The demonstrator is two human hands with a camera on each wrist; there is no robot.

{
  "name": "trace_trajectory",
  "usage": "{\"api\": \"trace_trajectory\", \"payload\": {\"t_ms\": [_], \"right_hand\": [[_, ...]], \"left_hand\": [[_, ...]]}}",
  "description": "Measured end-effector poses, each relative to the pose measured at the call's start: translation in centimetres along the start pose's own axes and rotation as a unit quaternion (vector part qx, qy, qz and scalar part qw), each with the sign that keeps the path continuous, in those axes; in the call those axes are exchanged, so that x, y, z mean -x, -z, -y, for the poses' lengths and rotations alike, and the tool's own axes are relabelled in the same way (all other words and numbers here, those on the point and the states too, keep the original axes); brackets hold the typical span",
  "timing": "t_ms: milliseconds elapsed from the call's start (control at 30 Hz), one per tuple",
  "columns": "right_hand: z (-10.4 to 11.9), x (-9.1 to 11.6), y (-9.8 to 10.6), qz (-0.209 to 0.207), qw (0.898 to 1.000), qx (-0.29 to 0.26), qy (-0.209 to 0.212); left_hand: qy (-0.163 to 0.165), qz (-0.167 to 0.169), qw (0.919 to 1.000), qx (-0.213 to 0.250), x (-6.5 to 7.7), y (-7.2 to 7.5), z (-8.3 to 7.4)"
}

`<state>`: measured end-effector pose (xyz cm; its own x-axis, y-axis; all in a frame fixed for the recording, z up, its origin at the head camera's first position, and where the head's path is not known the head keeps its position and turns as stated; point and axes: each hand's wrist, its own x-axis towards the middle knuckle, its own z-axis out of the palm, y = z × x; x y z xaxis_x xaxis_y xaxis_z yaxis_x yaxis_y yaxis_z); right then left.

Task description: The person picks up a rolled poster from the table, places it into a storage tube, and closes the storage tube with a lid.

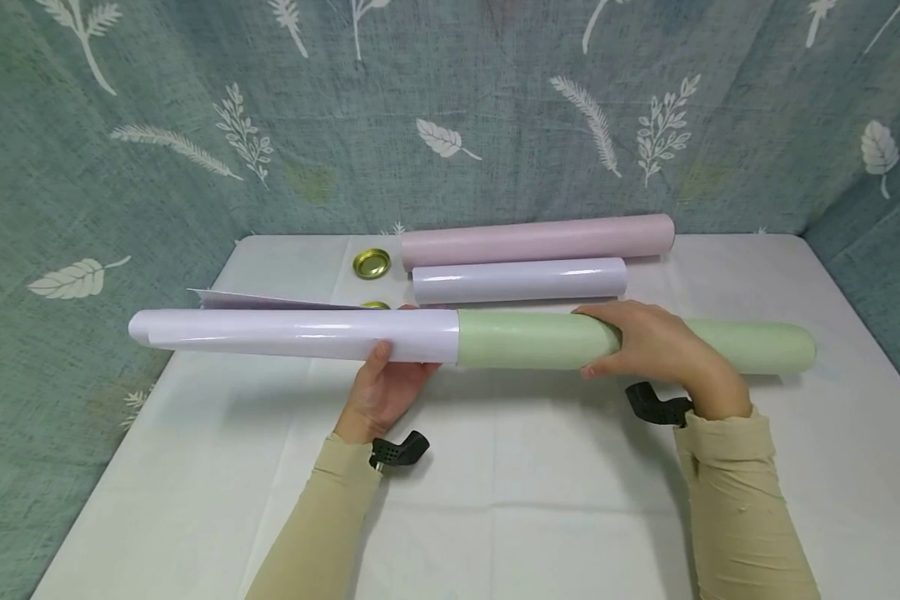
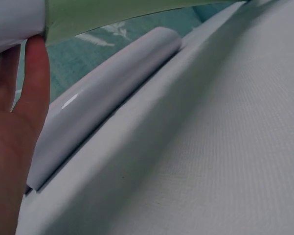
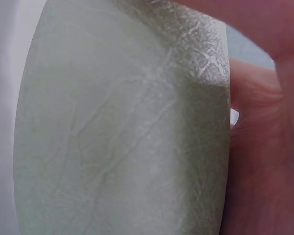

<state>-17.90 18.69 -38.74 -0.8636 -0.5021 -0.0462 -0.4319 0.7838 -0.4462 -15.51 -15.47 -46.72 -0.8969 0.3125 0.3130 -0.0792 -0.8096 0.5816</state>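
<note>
In the head view a long glossy white roll [image 1: 292,332] and a light green tube [image 1: 525,340] meet end to end, held level above the table. Which one sits inside the other at the joint I cannot tell. My left hand [image 1: 390,387] holds the white roll from below near that joint, thumb in front and fingers behind. Over the green tube's middle my right hand [image 1: 660,342] grips from above, thumb on the near side. The right wrist view is filled by the green tube's wrinkled, shiny surface [image 3: 112,137]. Behind the white roll sticks out a loose sheet edge [image 1: 262,301].
Farther back lie a pink roll [image 1: 540,239] and a shorter glossy white roll [image 1: 517,282], side by side. Left of them is a round gold lid [image 1: 372,263]; a second gold lid [image 1: 376,305] is mostly hidden. A patterned curtain [image 1: 495,100] hangs behind the white-covered table [image 1: 570,500].
</note>
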Motion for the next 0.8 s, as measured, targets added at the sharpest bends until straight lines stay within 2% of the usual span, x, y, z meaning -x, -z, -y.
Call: {"api": "trace_trajectory", "payload": {"t_ms": [233, 367, 500, 633, 800], "right_hand": [[0.0, 0.0, 0.0, -0.012, 1.0, -0.001, 0.001], [0.1, -0.1, -0.1, -0.012, 1.0, 0.001, 0.007], [0.2, -0.2, -0.2, -0.018, 1.0, 0.002, 0.01], [0.5, -0.3, -0.4, -0.02, 1.0, 0.001, 0.014], [0.9, -0.6, -0.6, -0.02, 1.0, 0.007, 0.014]], "left_hand": [[0.004, 0.003, 0.9999, -0.013, 0.0, -0.1, 0.2], [0.014, -0.017, 0.9995, -0.022, 0.1, -0.4, 0.2], [0.017, -0.038, 0.9969, -0.067, 0.1, -0.5, 0.6], [0.03, -0.028, 0.9925, -0.115, 0.0, -0.8, 1.2], [0.048, -0.009, 0.9889, -0.14, -0.3, -1.0, 1.9]]}}
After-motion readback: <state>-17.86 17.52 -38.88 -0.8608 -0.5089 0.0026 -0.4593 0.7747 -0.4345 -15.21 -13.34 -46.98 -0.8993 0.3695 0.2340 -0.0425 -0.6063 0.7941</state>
